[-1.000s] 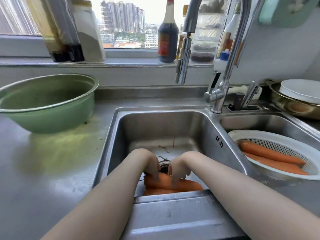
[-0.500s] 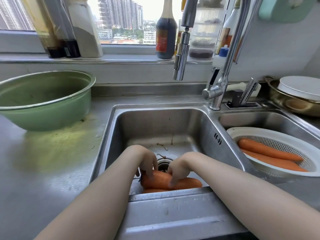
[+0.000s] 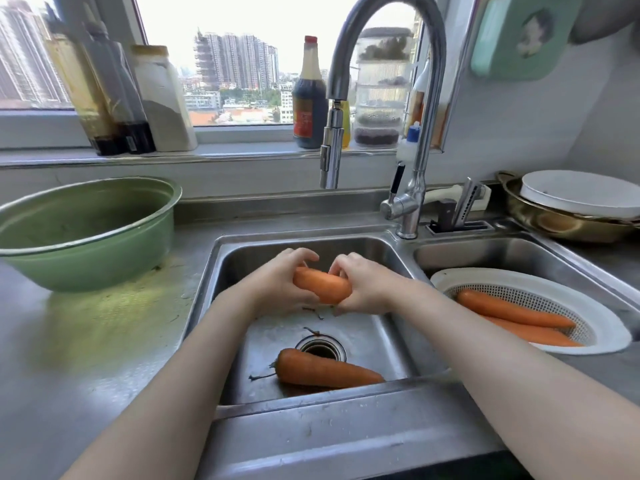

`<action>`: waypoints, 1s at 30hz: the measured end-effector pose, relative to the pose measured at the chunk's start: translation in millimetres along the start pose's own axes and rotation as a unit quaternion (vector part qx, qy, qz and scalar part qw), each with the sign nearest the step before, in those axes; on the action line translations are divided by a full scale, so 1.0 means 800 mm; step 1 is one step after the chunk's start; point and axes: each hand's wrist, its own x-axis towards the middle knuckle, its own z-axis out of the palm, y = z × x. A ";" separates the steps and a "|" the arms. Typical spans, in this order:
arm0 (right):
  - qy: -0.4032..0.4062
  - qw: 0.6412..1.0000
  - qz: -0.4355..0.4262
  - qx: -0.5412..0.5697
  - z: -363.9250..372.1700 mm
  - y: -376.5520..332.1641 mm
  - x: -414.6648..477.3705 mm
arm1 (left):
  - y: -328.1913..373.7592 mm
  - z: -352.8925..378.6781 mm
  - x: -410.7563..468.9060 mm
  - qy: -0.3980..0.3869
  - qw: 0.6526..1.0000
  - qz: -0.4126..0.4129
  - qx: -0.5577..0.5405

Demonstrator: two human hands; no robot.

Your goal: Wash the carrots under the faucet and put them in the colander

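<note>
A carrot (image 3: 322,285) is being held at the centre of the frame between both grips. The left grip (image 3: 284,282) is being curled round its left end, fingers over the top and thumb underneath. The right grip (image 3: 367,289) is being wrapped round its right end, with the fingertips pinching the upper side. Neither grip is spread; both are being closed on this one carrot, which is being kept clear of the floor of the sink (image 3: 214,289), lower in the frame than the spout of the faucet (image 3: 330,157). No stream of water is being seen at the spout, so this carrot's rinse is being judged as not yet begun.

Lower in the frame, a second carrot (image 3: 325,372) is lying on the sink floor just beside the drain (image 3: 320,348), untouched. At the right of the frame, two more carrots (image 3: 512,308) are lying in the white colander (image 3: 602,327). The task is therefore being judged about half done: two placed, one in hand, one waiting.
</note>
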 end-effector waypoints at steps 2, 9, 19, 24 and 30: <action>-0.007 1.000 0.003 0.024 -0.023 0.010 -0.009 | 0.015 -0.001 0.005 0.003 1.000 0.003 -0.018; -0.008 0.974 0.065 0.215 -0.089 0.092 -0.063 | 0.094 0.013 0.056 0.028 0.992 0.036 -0.115; 0.037 0.982 0.171 0.078 -0.156 0.218 -0.150 | 0.238 0.111 0.166 -0.039 0.996 0.074 0.033; 0.023 0.973 0.216 0.081 -0.138 0.276 -0.172 | 0.265 0.175 0.193 -0.113 0.970 0.114 0.182; -0.015 0.972 0.232 0.040 -0.087 0.319 -0.163 | 0.252 0.234 0.207 -0.175 0.963 0.092 0.182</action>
